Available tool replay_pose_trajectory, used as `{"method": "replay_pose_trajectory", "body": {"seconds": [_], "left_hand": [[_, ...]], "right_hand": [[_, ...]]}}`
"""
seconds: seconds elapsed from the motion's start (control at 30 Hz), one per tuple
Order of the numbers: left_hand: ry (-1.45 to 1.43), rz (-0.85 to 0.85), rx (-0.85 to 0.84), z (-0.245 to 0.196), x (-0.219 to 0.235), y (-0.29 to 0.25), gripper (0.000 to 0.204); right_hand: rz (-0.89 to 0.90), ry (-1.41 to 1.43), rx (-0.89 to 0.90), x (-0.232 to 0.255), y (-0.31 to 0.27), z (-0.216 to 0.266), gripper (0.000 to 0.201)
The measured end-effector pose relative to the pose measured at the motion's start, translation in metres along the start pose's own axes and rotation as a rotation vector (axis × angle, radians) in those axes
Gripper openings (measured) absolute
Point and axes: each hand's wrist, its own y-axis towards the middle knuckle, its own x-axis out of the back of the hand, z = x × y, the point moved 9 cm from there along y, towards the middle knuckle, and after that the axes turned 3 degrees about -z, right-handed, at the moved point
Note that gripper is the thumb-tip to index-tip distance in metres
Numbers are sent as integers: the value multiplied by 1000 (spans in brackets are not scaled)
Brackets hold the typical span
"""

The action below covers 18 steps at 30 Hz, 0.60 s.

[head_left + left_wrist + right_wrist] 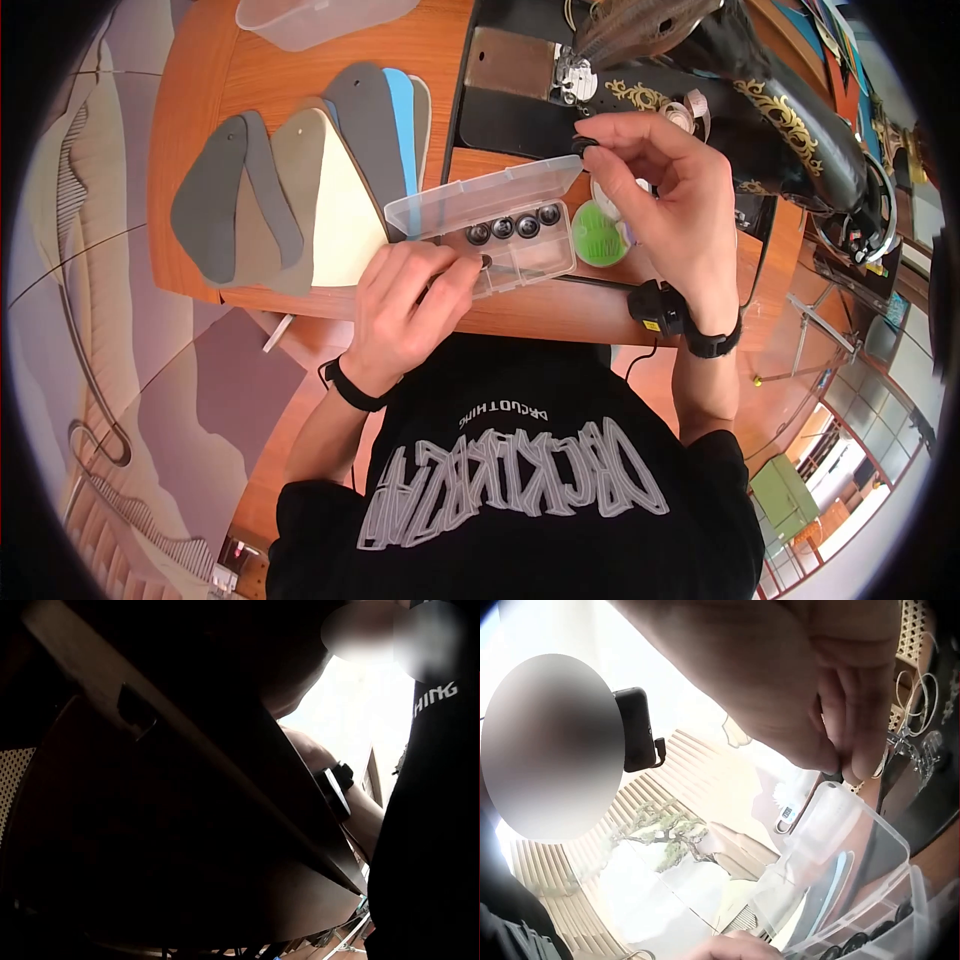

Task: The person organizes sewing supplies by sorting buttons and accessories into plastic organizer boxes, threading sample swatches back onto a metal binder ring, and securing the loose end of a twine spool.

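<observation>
A clear plastic case (pixel 545 250) with its lid raised lies near the table's front edge; several round black pieces (pixel 503 228) sit in its back row of compartments. Above the lid's right corner, the right hand (pixel 675 190) pinches a small black piece (pixel 583 145) between thumb and forefinger. In the right wrist view the right hand (pixel 802 682) holds that piece (pixel 831 778) just over the lid (pixel 832 817). At the case's front left, the left hand (pixel 405 305) pinches a small dark piece (pixel 486 261). The left wrist view shows mostly the dark underside of the table.
Grey, beige, cream and blue flat shapes (pixel 355 130) lie to the left. A black sewing machine (pixel 790 110) stands at the back right. Beside the case are a round green container (pixel 600 235) and a black device (pixel 655 308). A clear tub (pixel 310 20) is at the back left.
</observation>
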Motion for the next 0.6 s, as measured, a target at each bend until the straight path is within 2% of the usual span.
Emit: {"method": "replay_pose_trajectory", "body": {"seconds": [0.1,0.27,0.6], "left_hand": [[22,-19,16,-2,1,1,33],[100,-61,61,0,5,-1,33],[104,-4,136,7,2,4,23]], "right_hand": [[-25,67,-53,0,-6,-4,20],[-175,258,-2,9,-14,-7,19],[-126,221,-99,15,-34,-24,17]]}}
